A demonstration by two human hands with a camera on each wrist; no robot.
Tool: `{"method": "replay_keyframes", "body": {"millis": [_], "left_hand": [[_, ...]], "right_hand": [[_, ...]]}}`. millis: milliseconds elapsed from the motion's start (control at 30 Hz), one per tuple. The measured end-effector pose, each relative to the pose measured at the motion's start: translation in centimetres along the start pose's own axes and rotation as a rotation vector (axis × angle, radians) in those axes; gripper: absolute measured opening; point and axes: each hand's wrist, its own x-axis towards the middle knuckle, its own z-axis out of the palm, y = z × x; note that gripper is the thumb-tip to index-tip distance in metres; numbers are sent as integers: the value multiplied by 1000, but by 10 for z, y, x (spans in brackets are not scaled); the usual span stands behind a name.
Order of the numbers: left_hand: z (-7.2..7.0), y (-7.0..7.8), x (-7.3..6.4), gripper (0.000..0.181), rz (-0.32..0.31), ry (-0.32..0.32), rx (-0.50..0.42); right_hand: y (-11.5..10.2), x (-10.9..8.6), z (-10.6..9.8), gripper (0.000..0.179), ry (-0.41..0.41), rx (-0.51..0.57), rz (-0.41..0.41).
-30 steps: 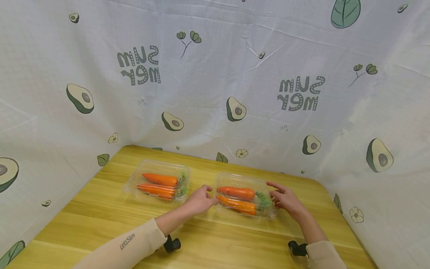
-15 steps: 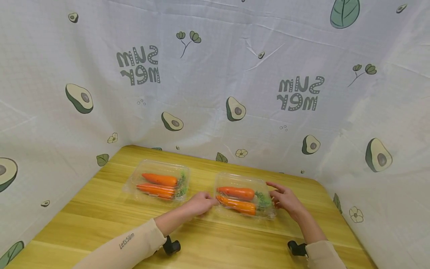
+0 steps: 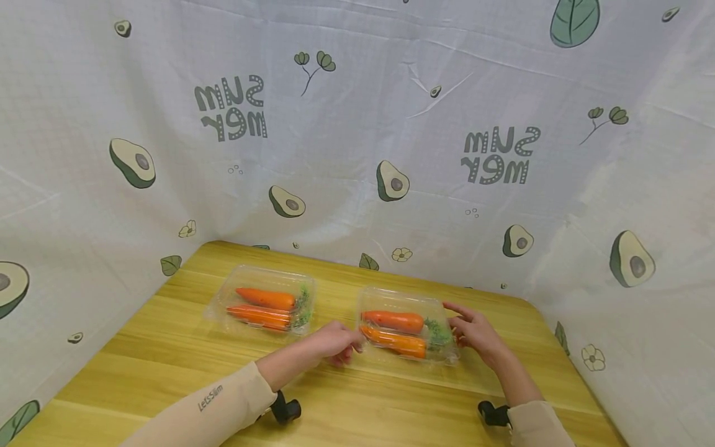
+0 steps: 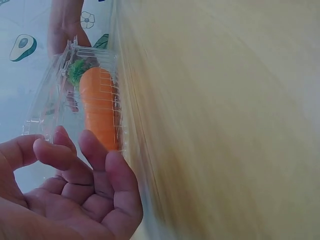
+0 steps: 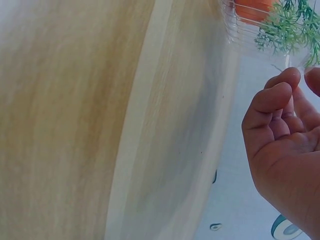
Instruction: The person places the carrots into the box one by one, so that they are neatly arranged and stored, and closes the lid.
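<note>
A clear plastic clamshell container lies on the table in the head view, with orange carrots and green leafy tops inside. My left hand is at its left end, thumb and index finger pinching its edge, the other fingers curled below. In the left wrist view, those fingers stand in front of the container. At the opposite end, my right hand holds the container's right side, index finger reaching along the far corner. In the right wrist view, its curled fingers and thumb meet by the leafy end.
A second clear clamshell container with carrots and greens lies to the left on the wooden table. A white curtain printed with avocados encloses the table's back and sides. A black wrist camera shows by the left sleeve.
My left hand's fingers have drawn together from a spread pose and turned downward at the container's left edge. The right hand and both containers stay in place.
</note>
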Motion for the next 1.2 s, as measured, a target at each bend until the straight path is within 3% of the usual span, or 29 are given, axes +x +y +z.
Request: {"method": "replay_keyframes", "body": {"millis": [600,1200], "left_hand": [[1,-7,3,27,-7,-30,-125],[-1,-5,2,26,0,-24,-147]], "right_hand": [[-2,-8,0,56,5,-51,14],[-8,-37,0,59,-42,-80,78]]}}
